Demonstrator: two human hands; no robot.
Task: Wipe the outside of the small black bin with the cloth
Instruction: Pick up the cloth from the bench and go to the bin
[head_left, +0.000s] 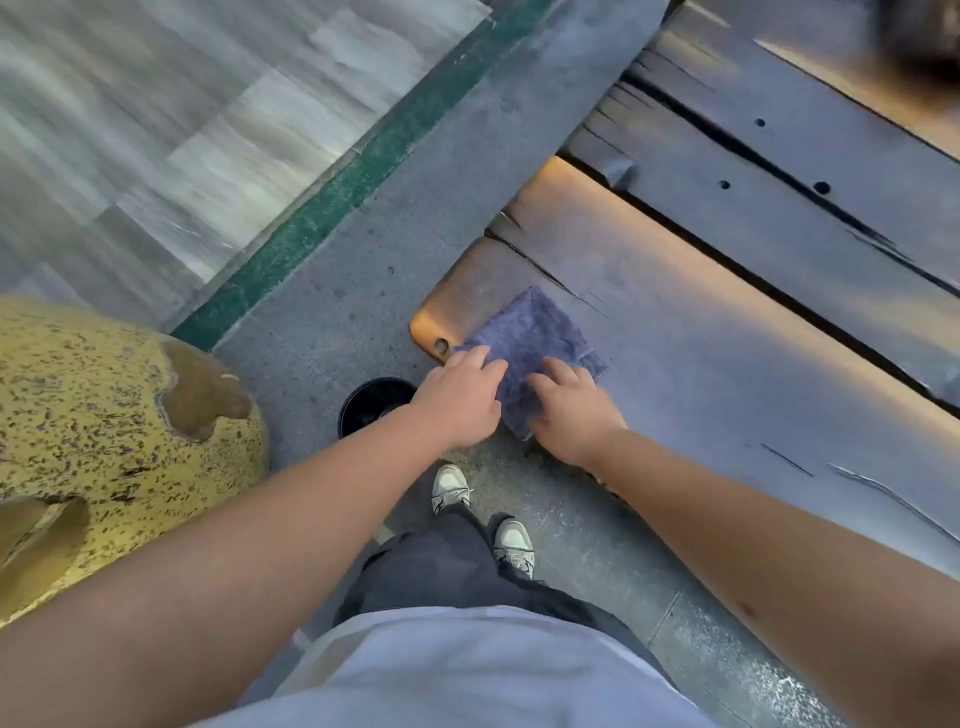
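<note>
A blue-grey cloth (535, 338) lies flat on the near corner of a wooden bench (727, 374). My left hand (460, 397) rests on the cloth's left edge with its fingers spread. Over the cloth's near edge my right hand (571, 408) presses down, fingers curled onto the fabric. The small black bin (371, 402) stands upright on the ground just left of my left wrist, which hides its right side. Neither hand touches the bin.
A large yellow speckled stone ball (114, 431) sits at the left, close to the bin. The bench's wooden planks run off to the upper right. A green strip (337, 192) borders the grey pavement. My shoes (483, 519) stand below the bench corner.
</note>
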